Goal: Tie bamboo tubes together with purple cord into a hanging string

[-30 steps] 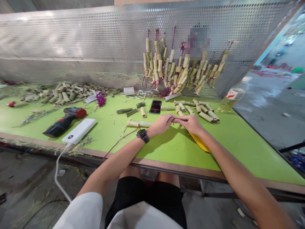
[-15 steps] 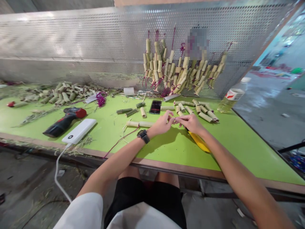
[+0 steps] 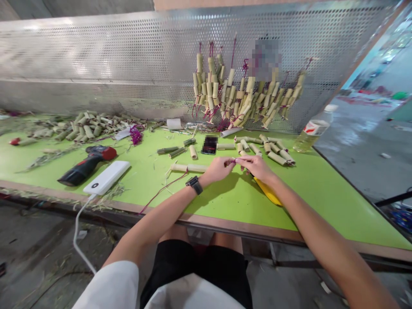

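Observation:
My left hand (image 3: 219, 169), with a black watch on its wrist, is closed in a pinch above the green tabletop. Its fingertips meet those of my right hand (image 3: 255, 166), which also pinches. Whatever lies between them is too small to make out. Left of my left hand lies a pale bamboo tube (image 3: 196, 168), partly hidden by that hand. A dark red string (image 3: 161, 189) runs from it to the table's front edge. Beneath my right wrist rests a tool with a yellow handle (image 3: 268, 192), partly covered by my arm.
Bamboo pieces (image 3: 278, 150), a phone (image 3: 210, 145) and a bottle (image 3: 312, 131) stand beyond my hands. At left are a cordless drill (image 3: 88, 165), a white power bank (image 3: 107, 177) and a bamboo pile (image 3: 86, 126). Strung bamboo (image 3: 212, 88) hangs on the perforated metal panel (image 3: 128, 56).
My left fingers have curled in more, and both hands have shifted slightly while their fingertips stay together. The things on the table lie as before.

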{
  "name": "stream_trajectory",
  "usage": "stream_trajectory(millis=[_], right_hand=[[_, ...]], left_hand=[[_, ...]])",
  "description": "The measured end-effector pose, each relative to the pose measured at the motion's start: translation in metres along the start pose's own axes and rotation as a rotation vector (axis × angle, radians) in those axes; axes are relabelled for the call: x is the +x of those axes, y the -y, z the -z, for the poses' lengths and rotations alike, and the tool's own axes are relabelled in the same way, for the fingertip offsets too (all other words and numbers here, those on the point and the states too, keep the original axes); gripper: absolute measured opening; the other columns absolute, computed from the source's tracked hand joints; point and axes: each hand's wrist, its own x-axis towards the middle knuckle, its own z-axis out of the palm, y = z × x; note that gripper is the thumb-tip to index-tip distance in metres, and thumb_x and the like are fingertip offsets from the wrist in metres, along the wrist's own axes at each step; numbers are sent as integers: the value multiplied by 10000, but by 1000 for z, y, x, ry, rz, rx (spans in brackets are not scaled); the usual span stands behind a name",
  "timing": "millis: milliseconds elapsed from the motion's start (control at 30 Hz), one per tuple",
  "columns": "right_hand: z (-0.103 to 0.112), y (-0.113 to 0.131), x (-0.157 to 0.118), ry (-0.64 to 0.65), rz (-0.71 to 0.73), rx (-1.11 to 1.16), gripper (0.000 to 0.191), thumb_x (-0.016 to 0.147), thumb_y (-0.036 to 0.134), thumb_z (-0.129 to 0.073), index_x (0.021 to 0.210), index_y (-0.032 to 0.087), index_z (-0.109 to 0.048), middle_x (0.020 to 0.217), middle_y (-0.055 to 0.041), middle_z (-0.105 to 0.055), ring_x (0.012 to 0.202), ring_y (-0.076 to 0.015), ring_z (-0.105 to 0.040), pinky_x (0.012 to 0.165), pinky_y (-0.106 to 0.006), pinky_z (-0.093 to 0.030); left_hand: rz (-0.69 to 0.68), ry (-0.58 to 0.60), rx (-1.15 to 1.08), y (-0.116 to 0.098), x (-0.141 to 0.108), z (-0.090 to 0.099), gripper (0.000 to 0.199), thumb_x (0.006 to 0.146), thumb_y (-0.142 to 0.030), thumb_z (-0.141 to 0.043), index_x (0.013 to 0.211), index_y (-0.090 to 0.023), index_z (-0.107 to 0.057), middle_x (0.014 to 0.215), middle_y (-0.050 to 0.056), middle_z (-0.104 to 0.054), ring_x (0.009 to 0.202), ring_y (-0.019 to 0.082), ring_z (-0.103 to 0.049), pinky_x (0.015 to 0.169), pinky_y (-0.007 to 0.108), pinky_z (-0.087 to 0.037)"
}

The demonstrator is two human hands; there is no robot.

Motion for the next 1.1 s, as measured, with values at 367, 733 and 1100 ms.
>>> stream_trajectory(millis=[367, 733, 1100], right_hand=[[0, -2, 1, 30, -8, 46, 411, 792, 607, -779, 943, 226, -810, 835, -54, -718, 661, -151, -610, 515, -256, -482], [1, -3, 2, 28, -21, 38, 389, 795, 600, -774, 947, 242, -796, 837, -49, -717, 662, -158, -612, 546, -281, -484], [-3, 6, -4, 124, -59, 158, 377, 832, 591, -752, 937, 239, -666, 920, -6, -643, 649, -119, -597, 543, -261, -451]], left_hand=[[146, 124, -242, 2, 7, 11, 310, 976, -203, -489, 1027, -106, -780, 938, 83, -792, 652, 114, -633, 617, 225, -487], [116, 144, -242, 6, 9, 14, 305, 1003, -309, -539, 965, -113, -770, 886, 88, -781, 678, 123, -635, 620, 226, -491], [99, 136, -178, 0, 6, 15, 297, 1010, -310, -497, 880, -160, -719, 934, 84, -786, 736, 159, -665, 670, 263, -525]])
